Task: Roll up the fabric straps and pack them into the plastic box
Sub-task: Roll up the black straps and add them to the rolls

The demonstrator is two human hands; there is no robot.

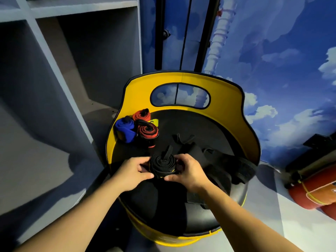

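A black strap roll [162, 164] with a loose end sticking up from its centre is held over the black seat of a yellow chair [183, 80]. My left hand [133, 171] grips the roll's left side and my right hand [185, 171] pinches its right and lower edge. At the seat's back left lie a blue roll [125, 129] and two red-and-black rolls, one [147, 132] in front of the other [142, 115]. More loose black straps [225, 160] are spread over the seat to the right. No plastic box is in view.
Grey open shelving [54, 73] stands at the left. A blue cloud-patterned wall [272, 51] is behind. Red cylinders [312, 193] lie on the floor at the right.
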